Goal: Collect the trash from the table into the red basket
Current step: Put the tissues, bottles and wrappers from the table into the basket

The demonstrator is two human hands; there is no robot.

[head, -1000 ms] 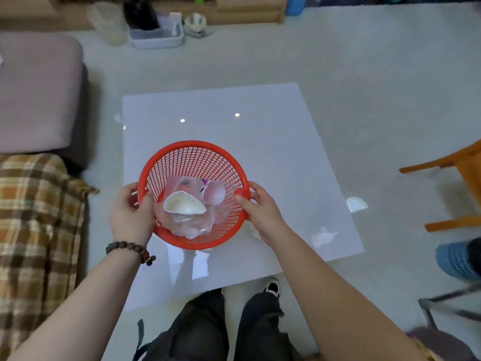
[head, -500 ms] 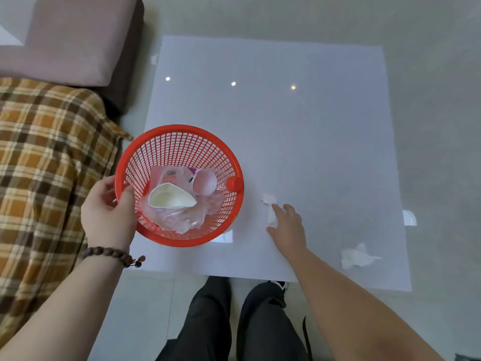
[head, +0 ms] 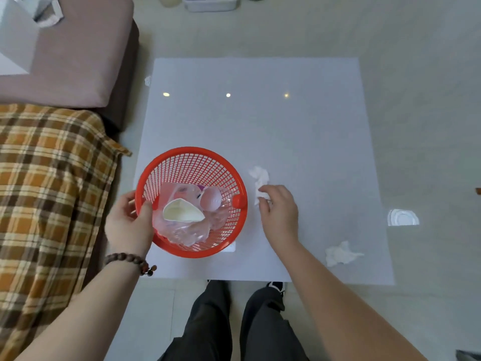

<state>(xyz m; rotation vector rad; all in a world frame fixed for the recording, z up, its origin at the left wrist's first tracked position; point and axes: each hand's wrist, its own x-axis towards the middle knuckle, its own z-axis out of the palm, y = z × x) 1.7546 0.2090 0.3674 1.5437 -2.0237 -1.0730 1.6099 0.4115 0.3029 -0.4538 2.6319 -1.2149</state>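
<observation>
White and glossy, the table [head: 260,121] stands on a pale floor, a plaid blanket [head: 49,191] to its left. One red basket [head: 191,162] sits at the table's near-left part, opening upward. Inside it lie a clear plastic bag [head: 182,230], one white cup [head: 182,214] lying on its side, and one pink ball-like piece [head: 211,199] (what it is cannot be made out). Two tissues remain on the table: one [head: 259,178] just right of the basket, stretched away from the viewer, the other [head: 341,254] near the front right edge. The left hand [head: 128,225] grips the basket's rim, thumb inside. The right hand [head: 281,214] pinches the nearer tissue's lower end, partly hiding it.
</observation>
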